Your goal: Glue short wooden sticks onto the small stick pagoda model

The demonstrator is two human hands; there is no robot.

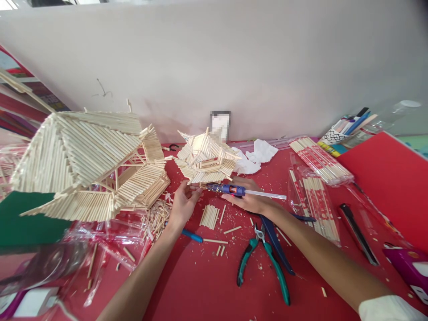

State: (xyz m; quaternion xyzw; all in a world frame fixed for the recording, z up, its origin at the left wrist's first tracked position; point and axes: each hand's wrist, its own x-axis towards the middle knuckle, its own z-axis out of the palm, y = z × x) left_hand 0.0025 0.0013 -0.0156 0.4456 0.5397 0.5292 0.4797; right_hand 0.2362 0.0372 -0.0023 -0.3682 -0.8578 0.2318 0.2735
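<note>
My right hand [246,199] is wrapped round a blue hot glue gun [236,190], with a clear glue stick jutting from its back end. Its nozzle points left, under the front eave of a small tiered pagoda model [207,156] built of pale wooden sticks. My left hand [184,203] is beside the nozzle, thumb and fingertips drawn together at the model's lower front; what they pinch is too small to make out. Just below the hands lies a row of short cut sticks [210,216]. A blue pen-like tool [192,235] rests near my left wrist.
A larger stick-built pavilion [90,151] stands at left. Green-handled pliers [260,254] lie open in front, near a black utility knife [358,234]. Packs of chopsticks [321,160], a pen cup [336,136] and a red sheet [389,187] occupy the right. White tissue [262,151] lies behind.
</note>
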